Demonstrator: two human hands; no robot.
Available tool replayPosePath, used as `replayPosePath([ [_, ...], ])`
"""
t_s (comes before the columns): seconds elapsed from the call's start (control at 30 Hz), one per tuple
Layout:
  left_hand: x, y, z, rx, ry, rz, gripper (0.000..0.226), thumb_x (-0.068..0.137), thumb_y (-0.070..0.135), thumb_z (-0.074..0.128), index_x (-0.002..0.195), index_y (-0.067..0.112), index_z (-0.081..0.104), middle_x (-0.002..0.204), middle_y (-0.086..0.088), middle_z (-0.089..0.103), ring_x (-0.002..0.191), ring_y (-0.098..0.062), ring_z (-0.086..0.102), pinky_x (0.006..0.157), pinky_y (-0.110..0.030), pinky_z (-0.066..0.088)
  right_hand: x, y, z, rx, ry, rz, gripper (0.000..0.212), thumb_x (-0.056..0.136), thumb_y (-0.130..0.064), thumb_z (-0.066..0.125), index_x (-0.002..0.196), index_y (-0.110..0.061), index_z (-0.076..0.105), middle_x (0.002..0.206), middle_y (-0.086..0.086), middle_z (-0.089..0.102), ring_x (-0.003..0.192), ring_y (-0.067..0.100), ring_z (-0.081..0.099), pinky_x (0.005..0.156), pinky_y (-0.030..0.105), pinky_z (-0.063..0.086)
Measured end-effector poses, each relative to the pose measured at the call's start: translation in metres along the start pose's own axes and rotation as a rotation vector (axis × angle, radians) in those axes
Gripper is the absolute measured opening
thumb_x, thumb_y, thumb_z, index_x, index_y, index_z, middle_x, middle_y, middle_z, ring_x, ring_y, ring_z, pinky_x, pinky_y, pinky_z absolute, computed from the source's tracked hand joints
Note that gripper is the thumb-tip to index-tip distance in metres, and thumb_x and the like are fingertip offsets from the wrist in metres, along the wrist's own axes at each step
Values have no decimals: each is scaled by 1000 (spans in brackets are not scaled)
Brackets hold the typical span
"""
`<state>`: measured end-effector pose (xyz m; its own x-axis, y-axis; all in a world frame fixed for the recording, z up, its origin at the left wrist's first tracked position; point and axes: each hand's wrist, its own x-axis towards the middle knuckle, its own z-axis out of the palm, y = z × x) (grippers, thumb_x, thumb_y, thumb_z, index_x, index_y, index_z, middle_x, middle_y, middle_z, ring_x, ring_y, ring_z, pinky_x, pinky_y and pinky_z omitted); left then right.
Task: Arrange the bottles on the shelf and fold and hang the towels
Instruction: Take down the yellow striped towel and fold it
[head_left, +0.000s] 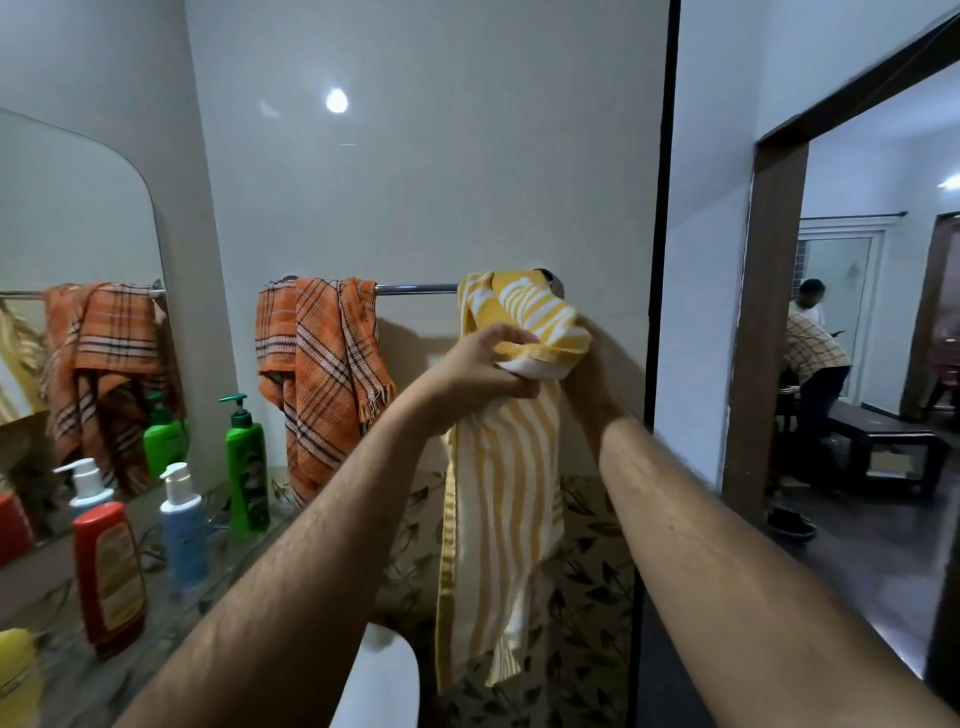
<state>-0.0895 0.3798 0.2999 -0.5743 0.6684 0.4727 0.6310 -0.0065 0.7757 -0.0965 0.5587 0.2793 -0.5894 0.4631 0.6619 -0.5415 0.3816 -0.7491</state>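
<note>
Yellow striped towel (501, 499) hangs off towel bar (415, 288), right of orange plaid towel (322, 374); left hand (483, 371) grasps it, right hand (592, 374) mostly hidden behind, grip unclear.

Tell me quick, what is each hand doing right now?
Left hand: grips the yellow striped towel.
Right hand: mostly hidden behind the towel; cannot tell.

Both bare forearms reached up toward the yellow striped towel (511, 467). The left hand (480, 371) gripped its bunched upper fold with curled fingers, while the right hand (592, 364) sat mostly hidden behind that fold, touching it.
</note>
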Motion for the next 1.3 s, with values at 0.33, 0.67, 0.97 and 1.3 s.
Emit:
replayPosePath([
  [0.33,-1,4,3,-99,484,47,35,83,8,44,101,15,72,104,-5,73,99,-14,68,87,-34,56,-51,-69,-14,83,-254,-23,29,79,-17,41,67,7,51,52,6,41,41,9,36,42,19,29],
  [0.67,-17,50,22,-398,355,-6,37,91,0,34,72,9,65,61,-3,69,64,-15,67,63,-26,56,-75,-78,-41,-49,-294,52,31,87,-36,72,92,-5,68,77,5,67,65,16,67,58,33,57],
  [0.97,-12,16,22,190,437,-158,26,61,29,43,66,11,61,67,-6,58,68,-22,53,64,-32,46,-85,-21,-26,-360,-105,-14,14,89,-27,64,90,-14,61,83,0,65,80,20,61,73,44,56],
  [1.3,10,-1,21,413,537,-275,19,66,28,48,69,15,62,73,-4,66,80,-28,66,75,-39,57,-75,-4,-12,-209,-370,13,56,78,-59,71,113,-17,59,96,-3,68,85,12,65,68,26,55],
])
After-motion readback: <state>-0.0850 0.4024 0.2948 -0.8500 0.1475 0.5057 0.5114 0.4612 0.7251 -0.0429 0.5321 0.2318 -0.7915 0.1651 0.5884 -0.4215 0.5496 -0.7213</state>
